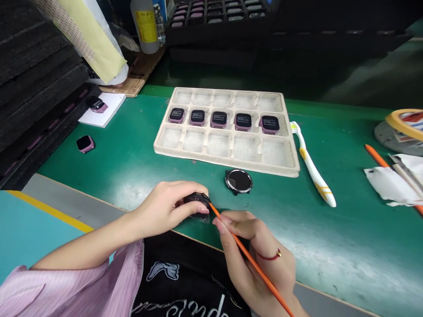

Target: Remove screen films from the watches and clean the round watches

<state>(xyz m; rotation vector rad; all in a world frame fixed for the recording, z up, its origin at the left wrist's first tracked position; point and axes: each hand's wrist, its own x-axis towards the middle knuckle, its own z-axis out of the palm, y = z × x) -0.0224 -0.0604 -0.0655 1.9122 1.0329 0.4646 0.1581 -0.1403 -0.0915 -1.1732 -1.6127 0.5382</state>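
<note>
My left hand (172, 204) is closed around a black watch case (197, 200) at the table's front edge, tilted with its side turned to the right. Between the thumb and fingers of my right hand (256, 251) is a thin orange stick (253, 260), held like a pencil. Its pointed tip meets, or nearly meets, the right side of the case. My fingers cover much of the case, and a bit of clear film seems to hang under it. Just beyond lies a round black watch (239, 181) with a silver rim, face up on the green table (132, 149).
A pale tray (228, 165) holds several purple square watches (219, 119) in its middle row. Right of it lies a toothbrush (313, 169); farther right are tape (405, 125) and tissue (388, 185). Another purple watch (85, 144) sits left, near stacked black foam trays (36, 88). A bottle (145, 26) stands behind.
</note>
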